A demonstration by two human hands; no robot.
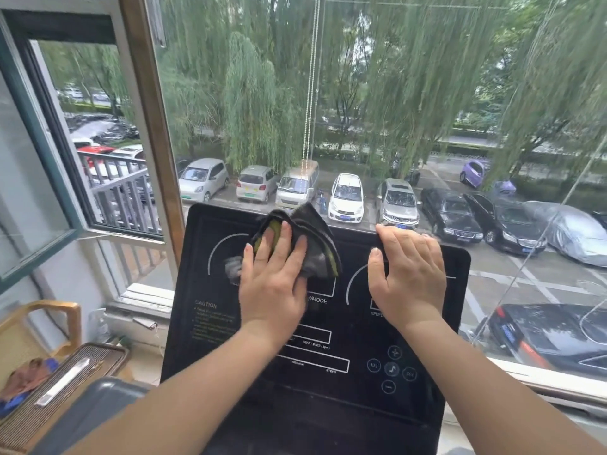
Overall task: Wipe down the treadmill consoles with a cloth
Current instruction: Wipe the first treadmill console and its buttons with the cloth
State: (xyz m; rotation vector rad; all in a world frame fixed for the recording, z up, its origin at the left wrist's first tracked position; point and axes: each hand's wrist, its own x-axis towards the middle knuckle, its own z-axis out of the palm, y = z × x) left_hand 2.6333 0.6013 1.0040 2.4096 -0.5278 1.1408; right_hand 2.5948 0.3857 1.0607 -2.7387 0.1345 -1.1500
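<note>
A black treadmill console (210,323) with white markings and round buttons fills the lower middle of the view, tilted up toward a large window. A dark grey cloth with yellow-green trim (315,244) lies on its upper left part. My left hand (274,284) presses flat on the cloth, fingers spread over it. My right hand (407,274) rests on the console's upper right, its fingertips curled over the top edge. Both forearms reach in from below.
A large window (361,110) stands just behind the console, with an open pane (42,192) at the left. A wooden chair (49,310) and a wicker-topped surface (82,369) holding small items sit at the lower left. A bead cord (310,93) hangs at the glass.
</note>
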